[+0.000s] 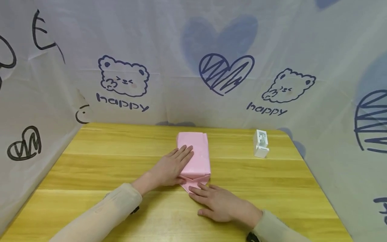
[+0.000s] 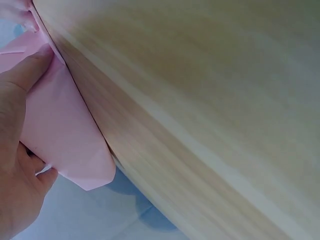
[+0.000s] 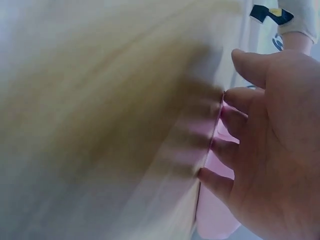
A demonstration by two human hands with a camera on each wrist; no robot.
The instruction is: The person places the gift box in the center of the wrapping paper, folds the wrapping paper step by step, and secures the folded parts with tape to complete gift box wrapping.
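A box-shaped package wrapped in pink paper (image 1: 198, 154) lies on the wooden table. At its near end a pointed paper flap (image 1: 191, 185) spreads flat over the tabletop. My left hand (image 1: 172, 168) rests on the package's left side, fingers stretched across the top and thumb down by the flap; the left wrist view shows this thumb (image 2: 35, 67) against the pink paper. My right hand (image 1: 219, 203) lies palm down with fingers straight, its fingertips pressing on the flap. In the right wrist view the fingertips (image 3: 216, 144) touch the paper at table level.
A small white tape dispenser (image 1: 261, 144) stands at the back right of the wooden table (image 1: 121, 141). Behind the table hangs a pale cloth (image 1: 169, 84) with bear and heart drawings, and it also covers the sides.
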